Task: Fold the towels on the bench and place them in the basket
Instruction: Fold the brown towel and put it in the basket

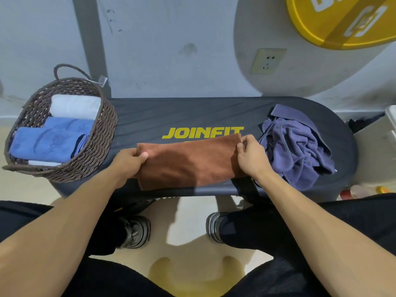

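Both forearms bare to the near frame edge; no sleeves, watch or rings visible on left hand [128, 160] or right hand [250, 156]. Black trousers [267, 228]. Grey-and-black chunky trainers [135, 231] with pale striped soles.

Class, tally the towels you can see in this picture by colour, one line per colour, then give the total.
Blue towels, folded in the basket: 2
White towel, in the basket: 1
Brown towel, held by both hands on the bench: 1
Purple towel, crumpled heap on the bench: 1
Total: 5
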`<state>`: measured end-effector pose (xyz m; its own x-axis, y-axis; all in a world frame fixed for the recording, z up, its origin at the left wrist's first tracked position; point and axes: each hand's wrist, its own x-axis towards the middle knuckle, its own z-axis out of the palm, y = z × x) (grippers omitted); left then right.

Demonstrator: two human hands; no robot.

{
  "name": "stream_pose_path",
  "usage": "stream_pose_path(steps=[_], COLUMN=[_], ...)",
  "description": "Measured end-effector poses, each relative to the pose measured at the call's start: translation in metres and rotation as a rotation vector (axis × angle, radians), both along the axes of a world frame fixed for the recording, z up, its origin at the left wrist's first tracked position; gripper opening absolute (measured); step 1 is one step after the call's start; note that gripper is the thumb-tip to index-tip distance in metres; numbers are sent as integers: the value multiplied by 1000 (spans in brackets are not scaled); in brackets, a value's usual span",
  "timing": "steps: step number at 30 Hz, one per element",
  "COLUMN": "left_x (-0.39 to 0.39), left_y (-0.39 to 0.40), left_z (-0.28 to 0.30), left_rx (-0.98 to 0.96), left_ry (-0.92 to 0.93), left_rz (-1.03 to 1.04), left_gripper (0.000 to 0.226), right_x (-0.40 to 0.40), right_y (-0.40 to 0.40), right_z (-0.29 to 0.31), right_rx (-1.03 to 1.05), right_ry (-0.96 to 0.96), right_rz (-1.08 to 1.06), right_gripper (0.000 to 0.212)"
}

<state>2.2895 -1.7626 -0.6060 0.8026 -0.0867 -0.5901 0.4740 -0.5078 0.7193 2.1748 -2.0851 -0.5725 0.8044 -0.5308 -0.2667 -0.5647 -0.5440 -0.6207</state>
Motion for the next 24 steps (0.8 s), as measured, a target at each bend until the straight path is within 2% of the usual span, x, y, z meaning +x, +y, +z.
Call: stream_pose_path(steps=[3, 5, 8, 13, 18, 24], left_x=[-5, -6, -1, 3, 5, 0], left_y=[-3, -2, -1, 0, 5, -5], left_z=[-15, -19, -19, -17, -11, -2], left_rx=[91, 202, 261, 273, 218, 283], left_ry=[-73, -151, -203, -125, 36, -57], left_rz=[80, 51, 9, -17, -79, -145], left_gripper=[25, 29, 26, 8, 6, 13], right_x=[-3, -2, 1, 3, 3, 6], right_y=[8, 6, 2, 2, -4, -5], right_z=[-11, -18, -21, -20, -17, -21], right_rx=[28, 9, 13, 23, 56, 44], right_ry=[22, 67, 91, 104, 144, 150], right_rz=[7, -8, -44, -88, -131, -79], right_gripper=[22, 20, 18, 18, 35, 32])
